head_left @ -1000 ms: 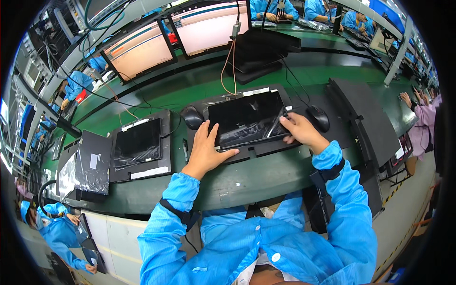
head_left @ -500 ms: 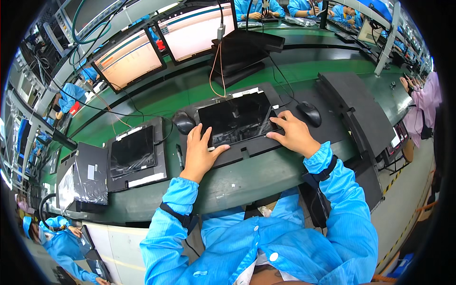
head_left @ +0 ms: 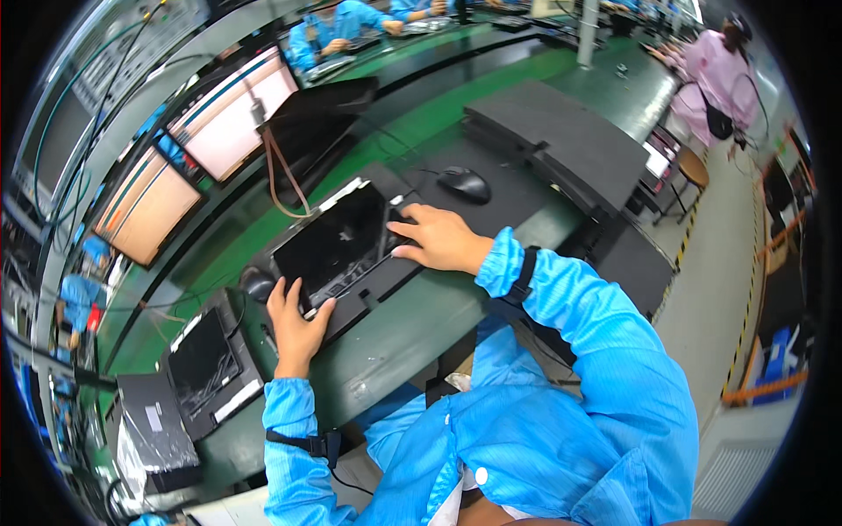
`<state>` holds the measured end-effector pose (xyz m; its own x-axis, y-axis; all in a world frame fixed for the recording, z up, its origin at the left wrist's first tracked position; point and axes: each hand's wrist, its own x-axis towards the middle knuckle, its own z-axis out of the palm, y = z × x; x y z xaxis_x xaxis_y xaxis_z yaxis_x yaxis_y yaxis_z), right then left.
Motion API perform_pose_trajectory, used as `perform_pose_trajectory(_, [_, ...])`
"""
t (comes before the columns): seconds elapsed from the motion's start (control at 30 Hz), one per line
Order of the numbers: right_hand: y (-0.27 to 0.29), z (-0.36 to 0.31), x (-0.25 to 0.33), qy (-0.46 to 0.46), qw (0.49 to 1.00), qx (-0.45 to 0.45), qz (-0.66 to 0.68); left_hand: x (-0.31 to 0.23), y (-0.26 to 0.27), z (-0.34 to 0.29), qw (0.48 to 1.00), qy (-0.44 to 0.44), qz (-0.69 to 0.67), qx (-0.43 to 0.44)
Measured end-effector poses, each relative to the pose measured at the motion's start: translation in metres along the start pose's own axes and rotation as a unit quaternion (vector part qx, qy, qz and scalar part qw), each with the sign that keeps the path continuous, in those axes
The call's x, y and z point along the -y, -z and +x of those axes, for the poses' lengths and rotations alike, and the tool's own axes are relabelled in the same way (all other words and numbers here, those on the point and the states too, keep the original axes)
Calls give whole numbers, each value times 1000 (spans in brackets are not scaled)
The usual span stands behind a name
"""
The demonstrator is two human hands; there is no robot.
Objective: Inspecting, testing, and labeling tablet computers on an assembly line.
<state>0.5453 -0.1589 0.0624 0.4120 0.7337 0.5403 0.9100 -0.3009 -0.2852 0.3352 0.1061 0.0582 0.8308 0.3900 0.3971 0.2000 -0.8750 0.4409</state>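
A flat black display panel [head_left: 333,238] with glossy film along its near side lies in a dark foam tray [head_left: 399,279] on the bench. My left hand [head_left: 298,326] rests at the panel's near left corner, fingers spread, thumb apart. At its right edge is my right hand [head_left: 443,240], thumb and fingers apart and touching the edge. A second dark panel [head_left: 203,355] sits in another tray to the left. A black mouse [head_left: 465,184] lies beyond my right hand; another mouse [head_left: 258,283] is beside my left fingertips.
Two lit monitors [head_left: 232,110] stand at the far left, with a hanging cable [head_left: 282,171] before them. Stacked black foam trays [head_left: 561,145] occupy the right side. A film-wrapped dark box [head_left: 158,430] sits at the near left. A person in pink [head_left: 715,83] stands by the bench's far right end.
The whole view has swung to the right and tilted, so the bench appears turned and shifted left. Both hands stay at the same panel, in nearly the same pose.
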Motion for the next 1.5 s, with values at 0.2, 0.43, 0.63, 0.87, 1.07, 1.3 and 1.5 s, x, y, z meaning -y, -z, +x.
perform_pose_trajectory(0.2, [117, -26, -52, -138, 938, -100, -303, -13, 8, -25, 999, -39, 11, -15])
perform_pose_trajectory(0.43, [174, -130, -136, -282, 886, -30, -367, -109, 45, -67, 960, -129, -241, 60])
perform_pose_trajectory(0.63, [209, -104, -55, -247, 846, -149, -449, -109, 55, -97, 916, -79, -385, 75])
perform_pose_trajectory(0.87, [168, -88, 57, 191, 896, -251, -312, -34, 109, -209, 720, 146, -677, -45])
perform_pose_trajectory(1.07, [41, -31, 224, 545, 836, -11, 59, -19, 171, -378, 636, 373, -529, -420])
perform_pose_trajectory(1.3, [-156, -60, 424, 661, 655, 8, 366, -51, 214, -568, 574, 458, -308, -604])
perform_pose_trajectory(1.5, [-267, -114, 434, 653, 657, 200, 318, 19, 207, -602, 547, 761, 336, -94])
